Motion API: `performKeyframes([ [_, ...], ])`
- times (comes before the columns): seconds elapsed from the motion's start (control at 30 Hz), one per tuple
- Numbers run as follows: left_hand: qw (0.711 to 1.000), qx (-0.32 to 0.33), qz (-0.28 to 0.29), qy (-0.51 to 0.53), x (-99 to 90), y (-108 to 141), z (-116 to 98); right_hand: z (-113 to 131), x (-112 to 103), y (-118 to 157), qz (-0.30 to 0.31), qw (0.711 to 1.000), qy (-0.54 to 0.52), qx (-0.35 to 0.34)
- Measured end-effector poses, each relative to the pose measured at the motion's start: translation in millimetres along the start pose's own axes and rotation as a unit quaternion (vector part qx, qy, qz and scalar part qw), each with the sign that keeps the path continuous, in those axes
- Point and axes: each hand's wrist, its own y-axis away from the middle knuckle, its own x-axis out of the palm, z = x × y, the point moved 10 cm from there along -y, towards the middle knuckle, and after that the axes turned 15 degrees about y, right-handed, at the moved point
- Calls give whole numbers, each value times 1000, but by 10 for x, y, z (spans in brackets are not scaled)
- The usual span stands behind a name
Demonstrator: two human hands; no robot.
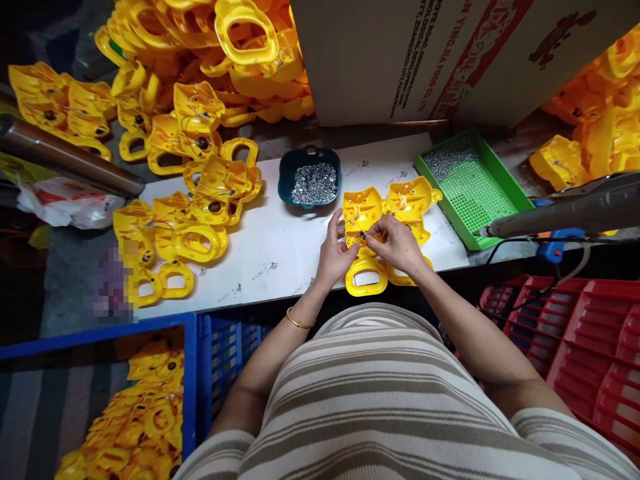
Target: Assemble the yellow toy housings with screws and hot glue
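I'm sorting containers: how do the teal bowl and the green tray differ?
The teal bowl is smaller and round-cornered; the green tray is longer and rectangular. The bowl's shiny pieces cover its middle; the tray's grey pieces gather at its far end. Both hold small pieces.

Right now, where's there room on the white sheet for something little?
The sheet is barest between the left yellow pieces, dark tray and left hand. Another patch lies behind the handled shell, between the dark tray and green tray. It's crowded at the left end and under the right hand.
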Motion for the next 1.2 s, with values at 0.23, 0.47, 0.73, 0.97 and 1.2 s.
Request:
performKeyframes([
  [0.23,1000,19,-9,-17,4,22,-36,-76,55,-67,54,991,-118,-15],
  [0.47,980,120,6,-158,-3,67,-297,-49,25,-93,79,979,-185,-27],
  [0.73,977,121,23,-175,1,72,-326,38,-486,110,-120,985,121,-21],
  [0.97,991,56,8,-124,-41,88,-167,302,-44,141,1,979,181,-94],
  [1.2,994,57,-15,-97,-78,140,-161,187,-67,72,9,990,129,-61],
])
